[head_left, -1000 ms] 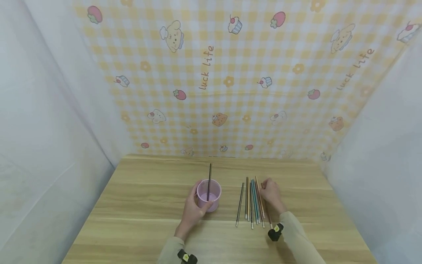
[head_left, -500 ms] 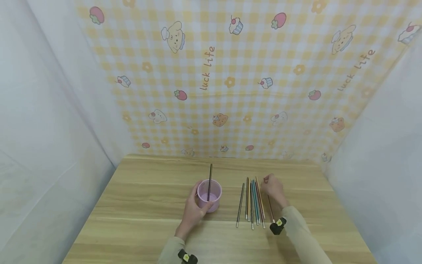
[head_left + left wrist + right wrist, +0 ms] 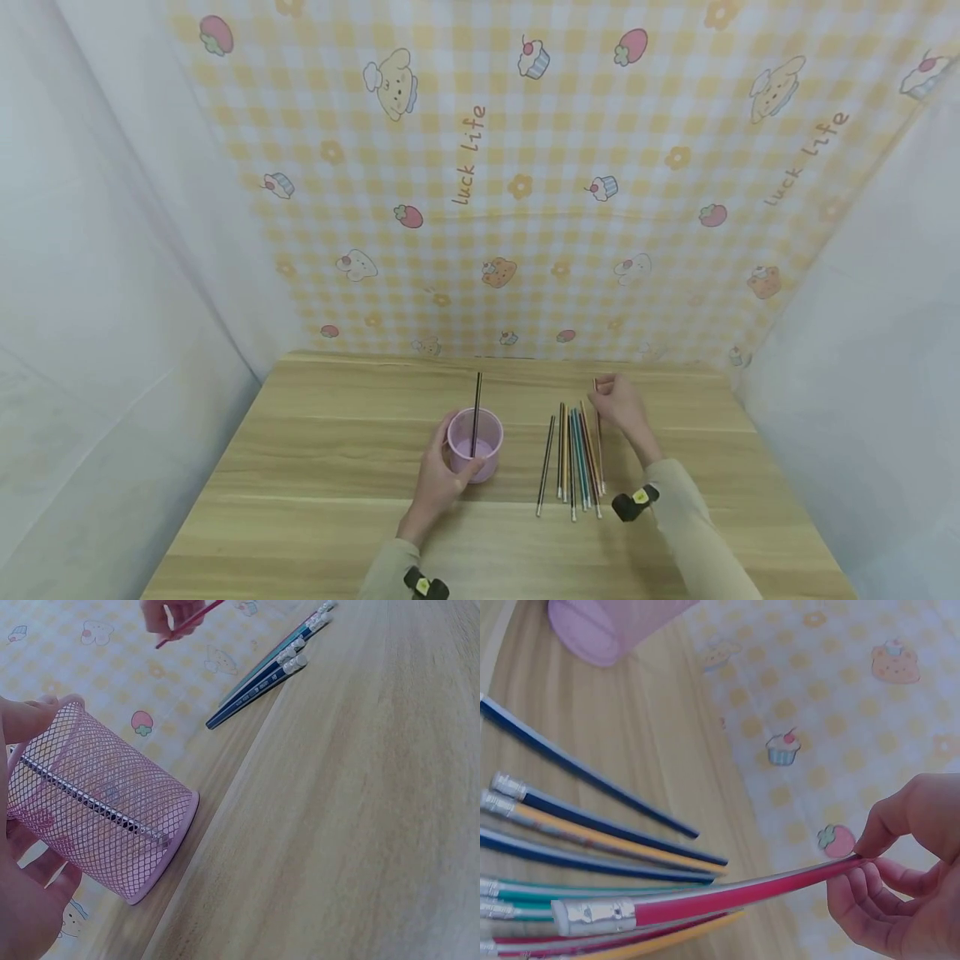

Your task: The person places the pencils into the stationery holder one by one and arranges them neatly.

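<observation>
A pink mesh pen cup (image 3: 112, 802) stands on the table, and my left hand (image 3: 442, 483) grips it round its left side. One dark pencil (image 3: 477, 408) leans inside the cup. My right hand (image 3: 907, 877) pinches a red pencil (image 3: 735, 895) near one end, with its white eraser and silver ferrule at the far end. In the head view this hand is just above and right of a row of several pencils (image 3: 577, 458). Those are dark, yellow, teal and red, eraser ends towards me.
The wooden table (image 3: 315, 467) runs back to a yellow checked cloth (image 3: 450, 167) with cartoon prints. White cloth walls (image 3: 112, 292) close off both sides. A single dark pencil (image 3: 546, 467) lies slightly apart, at the left of the row.
My right hand has lifted the red pencil from the right of the row and moved away from me with it. My left hand and the cup have stayed in place.
</observation>
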`<control>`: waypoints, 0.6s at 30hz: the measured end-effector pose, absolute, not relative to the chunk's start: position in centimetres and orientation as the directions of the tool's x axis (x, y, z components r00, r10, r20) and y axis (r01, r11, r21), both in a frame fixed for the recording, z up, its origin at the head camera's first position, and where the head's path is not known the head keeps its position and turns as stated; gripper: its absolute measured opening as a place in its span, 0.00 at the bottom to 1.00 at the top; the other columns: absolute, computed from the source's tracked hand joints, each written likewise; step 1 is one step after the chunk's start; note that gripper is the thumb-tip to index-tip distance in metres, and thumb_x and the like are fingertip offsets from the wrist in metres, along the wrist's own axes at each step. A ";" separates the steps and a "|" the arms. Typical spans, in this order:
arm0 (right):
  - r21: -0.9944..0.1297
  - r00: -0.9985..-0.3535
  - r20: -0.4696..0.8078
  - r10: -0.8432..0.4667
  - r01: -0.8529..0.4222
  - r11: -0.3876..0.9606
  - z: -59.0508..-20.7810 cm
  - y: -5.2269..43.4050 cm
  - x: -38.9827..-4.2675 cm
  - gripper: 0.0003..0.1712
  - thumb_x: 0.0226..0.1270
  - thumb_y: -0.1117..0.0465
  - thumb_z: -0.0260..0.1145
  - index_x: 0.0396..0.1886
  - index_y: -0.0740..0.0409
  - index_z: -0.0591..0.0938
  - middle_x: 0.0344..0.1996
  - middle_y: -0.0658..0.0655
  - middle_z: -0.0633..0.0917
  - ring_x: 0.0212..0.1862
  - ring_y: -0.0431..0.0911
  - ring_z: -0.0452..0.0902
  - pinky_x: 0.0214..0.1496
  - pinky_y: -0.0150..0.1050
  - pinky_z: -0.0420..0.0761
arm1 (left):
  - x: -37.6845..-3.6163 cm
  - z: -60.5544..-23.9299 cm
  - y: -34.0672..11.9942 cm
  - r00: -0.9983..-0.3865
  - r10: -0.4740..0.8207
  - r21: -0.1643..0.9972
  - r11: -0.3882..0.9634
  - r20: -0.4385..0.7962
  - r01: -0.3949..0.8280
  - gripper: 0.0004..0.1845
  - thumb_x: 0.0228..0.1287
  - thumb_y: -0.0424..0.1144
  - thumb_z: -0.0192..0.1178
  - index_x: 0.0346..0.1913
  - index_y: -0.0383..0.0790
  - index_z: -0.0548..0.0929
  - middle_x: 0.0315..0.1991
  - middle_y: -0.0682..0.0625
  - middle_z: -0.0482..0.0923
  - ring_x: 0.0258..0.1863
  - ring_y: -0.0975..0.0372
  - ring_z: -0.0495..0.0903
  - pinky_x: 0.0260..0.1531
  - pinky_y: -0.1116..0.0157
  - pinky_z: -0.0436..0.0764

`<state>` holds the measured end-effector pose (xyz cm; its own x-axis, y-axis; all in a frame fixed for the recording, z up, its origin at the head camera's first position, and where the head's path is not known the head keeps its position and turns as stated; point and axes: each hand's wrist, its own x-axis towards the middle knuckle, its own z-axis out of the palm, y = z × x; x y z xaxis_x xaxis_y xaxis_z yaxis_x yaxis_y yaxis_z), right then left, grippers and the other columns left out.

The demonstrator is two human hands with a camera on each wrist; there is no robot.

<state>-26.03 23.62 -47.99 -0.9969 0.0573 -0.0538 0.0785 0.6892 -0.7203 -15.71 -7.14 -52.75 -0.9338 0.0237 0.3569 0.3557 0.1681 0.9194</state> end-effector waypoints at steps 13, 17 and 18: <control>-0.888 -1.000 0.015 0.025 -0.002 0.459 -43.9 20.7 -25.3 0.23 0.59 0.63 0.60 0.53 0.65 0.66 0.45 0.66 0.74 0.41 0.54 0.78 0.38 0.44 0.86 | -16.3 -54.1 -7.3 -0.925 0.023 0.916 0.137 0.378 0.378 0.46 0.42 0.29 0.71 0.66 0.28 0.58 0.59 0.29 0.65 0.58 0.38 0.67 0.61 0.43 0.65; -0.895 -0.999 0.043 0.023 -0.028 0.445 -42.6 19.8 -24.9 0.23 0.58 0.63 0.60 0.52 0.64 0.67 0.45 0.65 0.75 0.41 0.53 0.78 0.38 0.45 0.86 | -17.0 -55.9 -7.3 -0.923 0.014 0.913 0.146 0.384 0.382 0.47 0.43 0.34 0.72 0.67 0.32 0.58 0.60 0.34 0.66 0.59 0.42 0.67 0.60 0.44 0.66; -0.893 -0.999 0.048 0.021 -0.034 0.448 -42.3 19.6 -24.9 0.23 0.58 0.63 0.60 0.52 0.63 0.67 0.45 0.64 0.75 0.41 0.53 0.78 0.38 0.44 0.86 | -17.1 -56.3 -7.4 -0.924 0.012 0.913 0.150 0.381 0.379 0.47 0.43 0.35 0.72 0.67 0.34 0.58 0.60 0.36 0.66 0.59 0.43 0.68 0.61 0.45 0.66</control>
<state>-24.85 19.57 -42.32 -0.9986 0.0211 0.0481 -0.0335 0.4482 -0.8933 -17.09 -7.36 -56.31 -0.9244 0.0118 0.3813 0.3787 0.1496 0.9134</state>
